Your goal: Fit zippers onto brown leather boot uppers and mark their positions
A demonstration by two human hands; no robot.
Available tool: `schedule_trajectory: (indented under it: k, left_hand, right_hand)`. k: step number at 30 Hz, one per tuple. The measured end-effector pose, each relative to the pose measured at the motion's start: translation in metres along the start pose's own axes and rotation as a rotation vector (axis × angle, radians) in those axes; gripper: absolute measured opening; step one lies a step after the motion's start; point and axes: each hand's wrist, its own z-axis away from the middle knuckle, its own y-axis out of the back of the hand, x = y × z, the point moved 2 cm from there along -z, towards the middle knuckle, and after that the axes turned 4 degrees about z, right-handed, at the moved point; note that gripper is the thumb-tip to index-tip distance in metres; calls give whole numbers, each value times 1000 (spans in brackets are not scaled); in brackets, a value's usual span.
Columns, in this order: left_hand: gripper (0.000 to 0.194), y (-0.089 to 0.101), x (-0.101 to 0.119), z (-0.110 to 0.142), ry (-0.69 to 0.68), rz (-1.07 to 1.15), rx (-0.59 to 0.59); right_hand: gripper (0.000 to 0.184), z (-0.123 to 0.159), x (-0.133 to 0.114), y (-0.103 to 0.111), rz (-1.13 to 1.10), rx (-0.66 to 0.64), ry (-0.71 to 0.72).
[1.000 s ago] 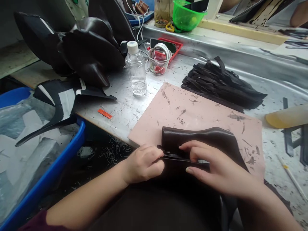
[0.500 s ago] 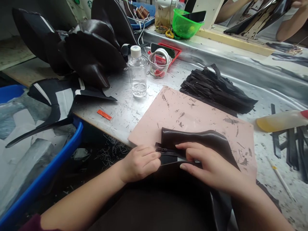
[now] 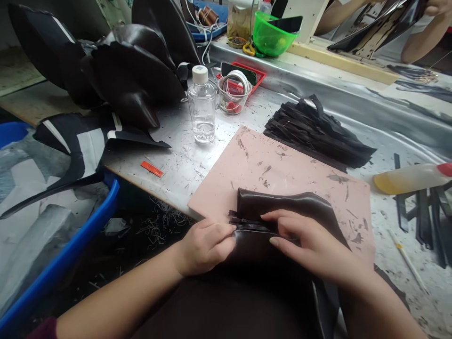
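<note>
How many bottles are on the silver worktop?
2: a clear, white-capped bottle stands left of the pink board; a red-capped bottle lies to its right. More may hide behind the dark leather heap.

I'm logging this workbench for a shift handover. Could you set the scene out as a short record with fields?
Left hand: fingers closed on the near edge of a dark leather-like piece
Right hand: thumb and fingers apart, at the same piece
Between the hands: dark strip, apparently a zipper
Under the work: pink board, scuffed with dark marks
Beyond the board: pile of black strips
Left of the board: clear bottle, upright, white-capped, partly filled
Right of the board: squeeze bottle, on its side, yellow liquid inside
</note>
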Motion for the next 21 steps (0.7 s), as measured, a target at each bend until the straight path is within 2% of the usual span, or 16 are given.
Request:
schedule_trajectory:
  k: [2,5,9,16,21]
  left_hand:
    - [13,2,-3,-3,-101,-38,-6]
    - [15,5,-7,-7,-159,-107,19]
    - [16,3,-10,-7,-151,-181,20]
    - [9,4,-10,-11,-187,-124,2]
    - [11,5,-9,-15,-183,-139,-31]
  right_hand:
    - [29,-1,0,0,5,6,-3]
    - [29,-2,-1,-1,19,10,-15]
    - [28,-5,-2,-3,46,23,-17]
    - [28,-7,0,-3,44,70,-1]
    - [29,-8,0,-4,50,108,2]
